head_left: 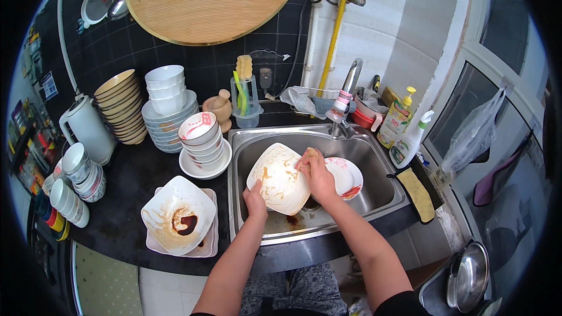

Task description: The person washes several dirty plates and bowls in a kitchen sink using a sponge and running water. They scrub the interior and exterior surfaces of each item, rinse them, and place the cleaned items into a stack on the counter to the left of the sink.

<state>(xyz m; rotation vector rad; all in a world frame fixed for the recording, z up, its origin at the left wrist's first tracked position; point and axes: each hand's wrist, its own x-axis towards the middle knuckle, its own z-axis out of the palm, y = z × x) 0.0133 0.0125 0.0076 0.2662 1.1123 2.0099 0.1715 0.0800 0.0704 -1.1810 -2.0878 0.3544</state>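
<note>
Over the steel sink (386, 193), my left hand (255, 200) grips the lower left rim of a white squarish dish (279, 176), which is tilted and streaked with brown sauce. At its right edge is my right hand (317, 175), fingers bent around a small yellowish sponge (311, 152), mostly hidden by them. Behind that hand a round white plate (344, 174) with red patterning rests in the sink. Brown liquid lies on the sink bottom near the drain, which the dish and hand partly cover.
Left of the sink, a sauce-stained square dish (162, 210) tops a stack. Behind it stand bowl stacks (199, 140), a wooden mortar (223, 107) and an electric kettle (88, 127). The faucet (344, 101) rises at the back; a pump bottle (395, 123) and spray bottle (410, 142) stand right.
</note>
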